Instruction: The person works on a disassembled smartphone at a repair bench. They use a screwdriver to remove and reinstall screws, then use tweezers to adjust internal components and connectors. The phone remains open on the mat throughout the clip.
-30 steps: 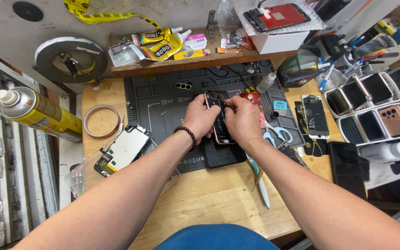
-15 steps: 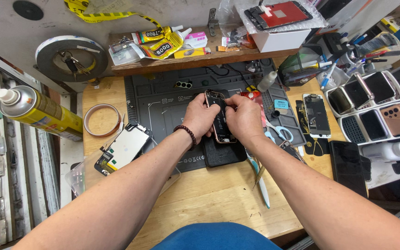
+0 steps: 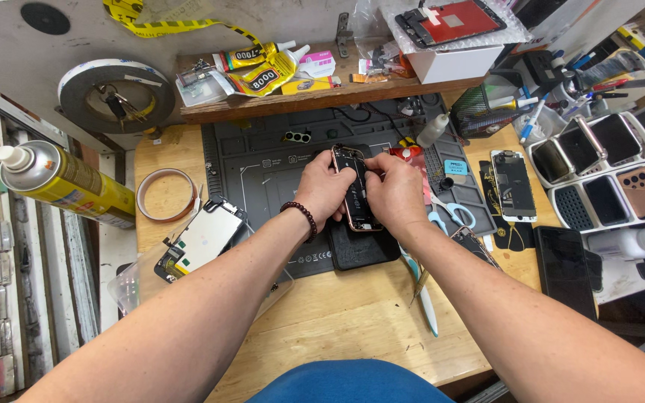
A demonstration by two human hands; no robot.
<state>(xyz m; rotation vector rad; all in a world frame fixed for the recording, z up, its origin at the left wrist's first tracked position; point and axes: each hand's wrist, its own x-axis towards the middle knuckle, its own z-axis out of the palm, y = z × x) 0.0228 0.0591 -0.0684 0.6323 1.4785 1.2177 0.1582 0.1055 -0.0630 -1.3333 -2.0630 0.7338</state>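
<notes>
An opened phone (image 3: 355, 195), its rose-gold frame rimming dark inner parts, lies lengthwise between both hands on a small black pad (image 3: 363, 250) atop the grey work mat (image 3: 263, 172). The left hand (image 3: 325, 189) clamps the phone's left edge with thumb and fingers. The right hand (image 3: 393, 190) has its fingertips pinched together over the phone's upper part; what they pinch is too small to tell.

Left of the left hand lies a detached screen panel (image 3: 201, 240), silver-backed, and further out a ring of amber tape (image 3: 166, 195) and a yellow spray can (image 3: 65, 181). Just right of the right hand sit blue-handled scissors (image 3: 453, 215) and another phone (image 3: 513, 185) with a dark screen. Beyond both hands, on the wooden shelf (image 3: 322, 97), lie two yellow glue tubes (image 3: 263, 67) with black labels and a small pink-and-white box (image 3: 319, 63). The desk (image 3: 352, 321) is pale wood.
</notes>
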